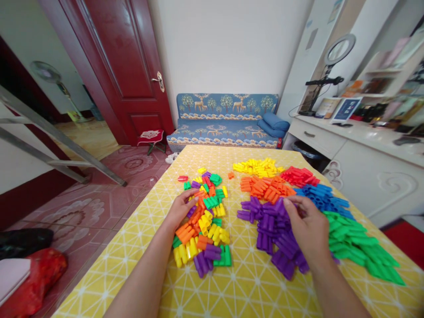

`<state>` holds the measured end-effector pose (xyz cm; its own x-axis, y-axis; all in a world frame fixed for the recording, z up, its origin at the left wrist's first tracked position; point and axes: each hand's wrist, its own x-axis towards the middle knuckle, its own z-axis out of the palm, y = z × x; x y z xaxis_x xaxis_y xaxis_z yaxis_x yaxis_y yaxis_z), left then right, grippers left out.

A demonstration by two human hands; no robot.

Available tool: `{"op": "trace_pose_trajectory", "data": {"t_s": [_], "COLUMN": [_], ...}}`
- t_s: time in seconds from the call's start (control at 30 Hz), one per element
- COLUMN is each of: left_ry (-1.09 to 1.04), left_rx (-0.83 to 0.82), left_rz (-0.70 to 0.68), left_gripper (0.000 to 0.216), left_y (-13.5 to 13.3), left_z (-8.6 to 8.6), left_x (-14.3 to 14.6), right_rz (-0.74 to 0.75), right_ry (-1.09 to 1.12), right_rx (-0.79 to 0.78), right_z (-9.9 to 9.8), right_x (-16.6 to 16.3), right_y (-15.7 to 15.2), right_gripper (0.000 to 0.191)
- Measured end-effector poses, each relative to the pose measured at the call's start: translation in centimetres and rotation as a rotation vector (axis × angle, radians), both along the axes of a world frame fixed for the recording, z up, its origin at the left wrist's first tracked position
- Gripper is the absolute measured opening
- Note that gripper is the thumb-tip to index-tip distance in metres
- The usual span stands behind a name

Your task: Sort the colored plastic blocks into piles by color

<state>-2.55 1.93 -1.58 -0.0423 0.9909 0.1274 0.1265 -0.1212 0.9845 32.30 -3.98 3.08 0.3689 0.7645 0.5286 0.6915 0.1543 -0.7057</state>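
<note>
My left hand (180,207) rests at the left edge of a mixed pile of plastic building pieces (203,203) in orange, yellow, green, purple and red. Its thumb and forefinger are a little apart against the orange and purple pieces. Over on the right, my right hand (309,227) is above a heap of purple pieces (266,223). Thumb and fingertips there close on a purple piece (281,205) at the top of the heap; part of it is hidden by the fingers.
Sorted heaps of yellow (258,168), orange (265,187), red (300,176), blue (323,198) and green pieces (359,243) curve around the purple one. A lone orange piece (231,175) lies between. Beyond the yellow tablecloth (218,152) stands a blue sofa (225,128); a white dresser (357,154) is right.
</note>
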Motion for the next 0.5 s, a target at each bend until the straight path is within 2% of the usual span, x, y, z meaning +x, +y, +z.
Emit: {"op": "trace_pose_trajectory", "data": {"t_s": [0.1, 0.23, 0.37, 0.5], "left_ry": [0.001, -0.018, -0.028, -0.044], "left_rx": [-0.010, -0.032, -0.040, -0.035], "left_rz": [-0.002, 0.014, 0.019, 0.023], "left_gripper": [0.047, 0.049, 0.048, 0.047], "left_y": [-0.1, -0.3, -0.4, -0.5], "left_z": [0.1, 0.3, 0.5, 0.6], "left_x": [0.0, 0.1, 0.3, 0.3], "right_rz": [-0.056, -0.042, -0.020, -0.012], "right_ry": [-0.075, -0.218, -0.309, -0.301], "right_rx": [0.053, 0.068, 0.106, 0.109], "right_z": [-1.1, -2.0, -2.3, -2.3], "right_x": [1.3, 1.3, 1.3, 1.3], "right_y": [-0.9, -1.0, -0.8, -0.8], "right_gripper": [0.032, 0.030, 0.026, 0.024]}}
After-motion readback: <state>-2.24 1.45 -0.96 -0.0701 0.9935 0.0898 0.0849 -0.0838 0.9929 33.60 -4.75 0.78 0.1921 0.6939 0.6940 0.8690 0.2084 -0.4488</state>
